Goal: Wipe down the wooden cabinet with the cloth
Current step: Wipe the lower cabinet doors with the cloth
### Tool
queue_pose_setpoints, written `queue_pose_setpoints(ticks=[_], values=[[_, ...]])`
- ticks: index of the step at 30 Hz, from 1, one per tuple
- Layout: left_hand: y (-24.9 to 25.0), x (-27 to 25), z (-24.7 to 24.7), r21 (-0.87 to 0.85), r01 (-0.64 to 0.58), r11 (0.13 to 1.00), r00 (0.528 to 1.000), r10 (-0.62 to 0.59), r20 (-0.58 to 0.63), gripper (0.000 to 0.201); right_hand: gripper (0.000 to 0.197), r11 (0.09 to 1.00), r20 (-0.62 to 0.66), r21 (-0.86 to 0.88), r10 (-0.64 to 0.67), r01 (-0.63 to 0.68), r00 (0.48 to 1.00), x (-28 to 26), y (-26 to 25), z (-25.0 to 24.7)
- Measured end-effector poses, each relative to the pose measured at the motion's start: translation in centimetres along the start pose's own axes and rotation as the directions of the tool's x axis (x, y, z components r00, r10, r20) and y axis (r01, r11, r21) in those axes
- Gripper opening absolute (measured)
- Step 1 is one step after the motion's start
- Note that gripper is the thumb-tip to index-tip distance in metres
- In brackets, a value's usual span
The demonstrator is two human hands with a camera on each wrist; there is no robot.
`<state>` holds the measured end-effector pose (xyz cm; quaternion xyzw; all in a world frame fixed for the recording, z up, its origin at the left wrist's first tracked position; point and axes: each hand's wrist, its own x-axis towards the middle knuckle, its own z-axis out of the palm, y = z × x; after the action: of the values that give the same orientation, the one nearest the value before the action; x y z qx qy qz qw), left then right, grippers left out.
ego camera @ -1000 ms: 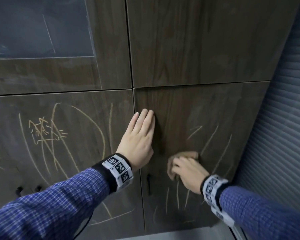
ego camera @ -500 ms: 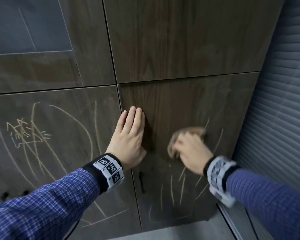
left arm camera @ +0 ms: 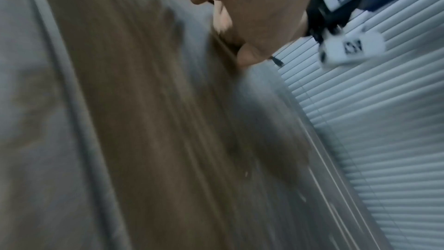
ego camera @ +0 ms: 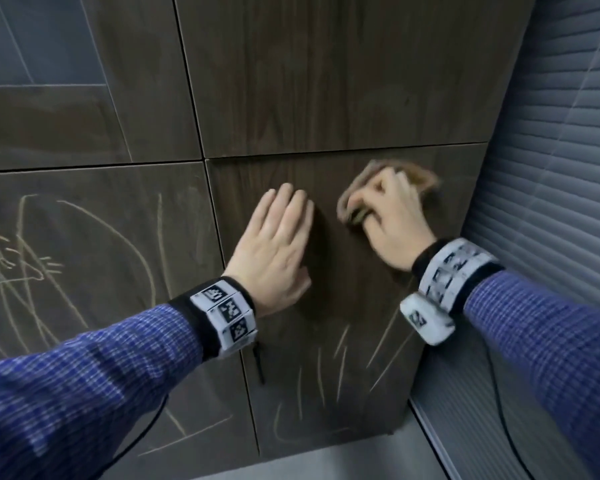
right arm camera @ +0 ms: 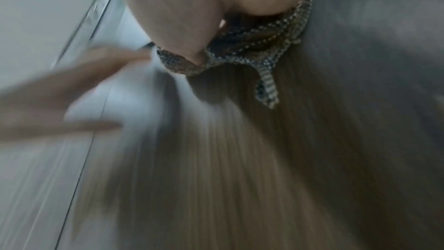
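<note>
A dark wooden cabinet (ego camera: 326, 81) with several doors fills the head view; pale chalk-like streaks (ego camera: 340, 362) mark the lower right door. My right hand (ego camera: 392, 216) grips a bunched brown cloth (ego camera: 420, 174) and presses it against the upper part of that door. The right wrist view shows the cloth (right arm camera: 242, 50), speckled and crumpled, under my fingers on the wood. My left hand (ego camera: 278, 237) lies flat, fingers straight, on the same door, just left of the cloth. In the left wrist view my right hand (left arm camera: 252, 7) shows at the top, blurred.
Scribbles (ego camera: 14, 258) and long curved lines cover the lower left door. A ribbed grey shutter (ego camera: 551, 168) stands right beside the cabinet's right edge. A small dark handle (ego camera: 258, 365) sits low on the right door. A glass pane (ego camera: 32, 39) is at upper left.
My right hand has swept the cloth upward and to the right across the lower right door; streaks there are gone. My left hand stays flat on the door.
</note>
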<state>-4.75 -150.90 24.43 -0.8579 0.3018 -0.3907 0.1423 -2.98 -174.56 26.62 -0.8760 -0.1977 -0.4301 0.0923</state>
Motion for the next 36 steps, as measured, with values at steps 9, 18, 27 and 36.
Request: queue_pose_setpoints(ticks=[9,18,27,36], values=[[2.4,3.6,1.2,0.033,-0.015,0.999,1.0,0.014,0.013,0.098,0.028,0.986,0.263,-0.103,-0.098,0.129,0.96,-6.5,3.7,1.1],[2.1,3.4,2.4,0.04,-0.039,0.998,0.999,0.04,-0.016,0.098,0.037,0.968,-0.032,0.061,0.245,-0.243,0.969,-9.5,5.1,4.0],[2.1,3.2,3.0,0.037,-0.042,0.998,0.998,0.043,-0.041,0.099,0.027,0.984,-0.048,0.027,0.174,-0.173,0.984,-7.6,6.6,1.5],[1.9,3.1,2.9,0.049,-0.06,0.997,0.998,0.062,-0.034,0.097,0.023,0.923,-0.08,0.096,0.381,-0.373,0.921,-11.2,6.4,5.0]])
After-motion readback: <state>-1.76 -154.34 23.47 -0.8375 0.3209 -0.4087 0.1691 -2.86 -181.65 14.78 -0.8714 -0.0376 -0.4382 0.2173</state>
